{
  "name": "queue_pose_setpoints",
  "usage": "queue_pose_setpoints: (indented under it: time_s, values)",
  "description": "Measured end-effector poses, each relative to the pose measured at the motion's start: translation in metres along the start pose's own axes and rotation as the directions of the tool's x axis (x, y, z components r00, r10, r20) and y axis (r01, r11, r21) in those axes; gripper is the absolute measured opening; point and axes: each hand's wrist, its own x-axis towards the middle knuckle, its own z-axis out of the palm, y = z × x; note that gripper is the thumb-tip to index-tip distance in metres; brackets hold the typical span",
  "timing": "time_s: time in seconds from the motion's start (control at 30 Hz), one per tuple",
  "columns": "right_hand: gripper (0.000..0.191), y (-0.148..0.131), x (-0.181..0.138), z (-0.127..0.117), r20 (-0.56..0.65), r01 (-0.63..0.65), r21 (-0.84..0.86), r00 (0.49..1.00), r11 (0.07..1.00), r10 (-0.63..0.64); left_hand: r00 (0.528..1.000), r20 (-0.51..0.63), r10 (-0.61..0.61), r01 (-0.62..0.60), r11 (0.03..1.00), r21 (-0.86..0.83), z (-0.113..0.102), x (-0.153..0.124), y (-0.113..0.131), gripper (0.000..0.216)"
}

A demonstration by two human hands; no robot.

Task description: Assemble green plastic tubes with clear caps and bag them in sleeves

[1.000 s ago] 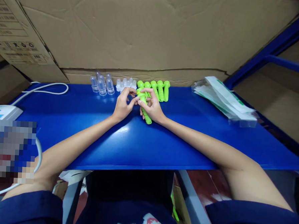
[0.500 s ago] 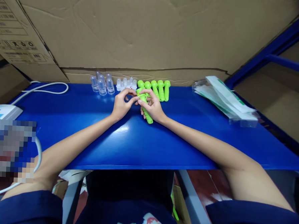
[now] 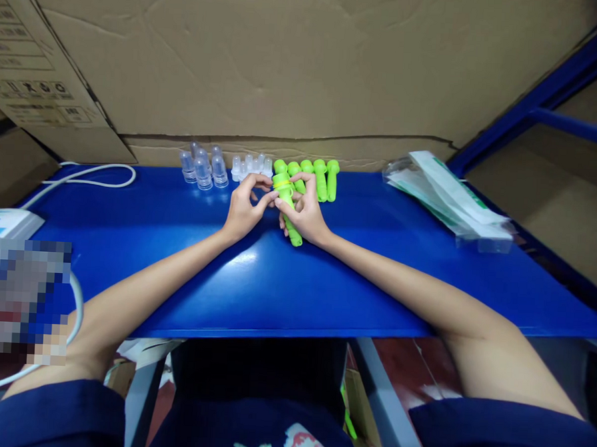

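Note:
Between my two hands is a lime-green, flashlight-shaped plastic tube (image 3: 291,220), tilted with its wide head up and away from me. My right hand (image 3: 306,214) is closed around its body, with the index finger bent over near the head. My left hand (image 3: 248,207) is closed in a pinch at the left side of the head, thumb and index finger against it. A yellowish band shows round the head. Behind my hands several similar green tubes (image 3: 321,181) lie in a row. Small translucent caps (image 3: 251,168) stand just left of that row.
Clear plastic cylinders (image 3: 203,172) stand at the back left of the blue table (image 3: 215,286). Flat plastic packets (image 3: 450,198) lie at the right. A white power strip (image 3: 13,223) and cable (image 3: 105,179) are on the left. Cardboard (image 3: 306,70) walls the back.
The head of the green tube has come together: its top part now sits in line with the body, with a yellowish band visible. My right index finger has bent up slightly.

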Motion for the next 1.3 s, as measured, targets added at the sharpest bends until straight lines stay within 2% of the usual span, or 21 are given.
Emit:
queue_pose_setpoints:
  time_s: [0.23, 0.43, 0.67, 0.93, 1.13, 1.3]
  values:
    - [0.054, 0.0004, 0.0005, -0.0007, 0.031, 0.016, 0.009, 0.999, 1.0, -0.016, 1.0, 0.008, 0.007, -0.007, 1.0, -0.006, -0.001, 0.0006, 0.0034, 0.016]
    - [0.058, -0.0002, 0.0011, 0.0003, 0.016, 0.011, 0.054, 1.0, 0.998, -0.012, 1.0, 0.025, -0.002, 0.003, 1.0, -0.016, -0.0003, 0.0006, 0.0037, 0.019]
    - [0.053, -0.002, 0.0006, 0.0003, 0.019, 0.029, -0.011, 0.999, 1.0, -0.028, 1.0, 0.013, -0.026, 0.027, 0.999, -0.044, 0.0021, 0.0006, 0.0025, 0.018]
    - [0.055, -0.0005, 0.0014, -0.0003, 0.029, 0.015, 0.026, 0.999, 1.0, -0.016, 0.999, 0.027, -0.031, 0.032, 0.998, -0.058, 0.0007, 0.0009, 0.0033, 0.018]
    - [0.044, 0.0054, 0.0016, -0.0013, 0.071, 0.058, 0.008, 0.996, 0.998, -0.059, 1.0, 0.011, -0.026, 0.026, 0.998, -0.061, 0.0016, 0.001, 0.0033, 0.02]
    - [0.047, 0.0058, 0.0014, 0.0, 0.089, 0.067, 0.032, 0.994, 0.997, -0.07, 0.999, 0.024, -0.034, 0.035, 0.998, -0.051, 0.0013, 0.0005, 0.0028, 0.023]
